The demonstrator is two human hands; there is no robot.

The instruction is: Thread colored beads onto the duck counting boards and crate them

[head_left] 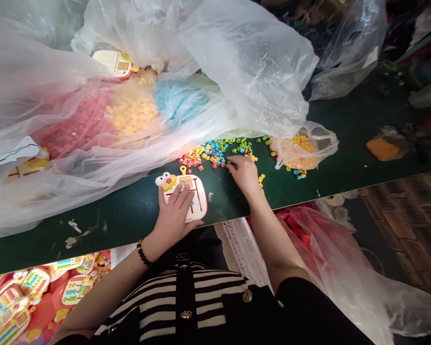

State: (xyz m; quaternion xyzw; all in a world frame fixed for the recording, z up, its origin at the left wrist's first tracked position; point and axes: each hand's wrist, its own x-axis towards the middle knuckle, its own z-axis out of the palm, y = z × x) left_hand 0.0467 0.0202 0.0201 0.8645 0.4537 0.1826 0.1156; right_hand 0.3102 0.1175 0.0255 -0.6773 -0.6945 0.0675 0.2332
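A white toy board (200,203) with slots, big cartoon eyes and a yellow duck bill lies on the green table. My left hand (174,208) rests flat across it, fingers spread, covering part of the slots. One small blue piece shows by my fingertips on the board. My right hand (244,175) is at the near edge of a spread of small coloured pieces (215,151) in red, yellow, blue and green. Its thumb and index finger curl toward each other by these pieces; whether something small is between them is hidden.
Clear plastic bags (136,110) of pink, yellow and blue pieces cover the table's back left. A small bag of orange pieces (301,151) sits at right, another orange bag (386,146) farther right. Finished-looking colourful boards (36,282) fill a container below left; a red-filled bag (309,235) stands below right.
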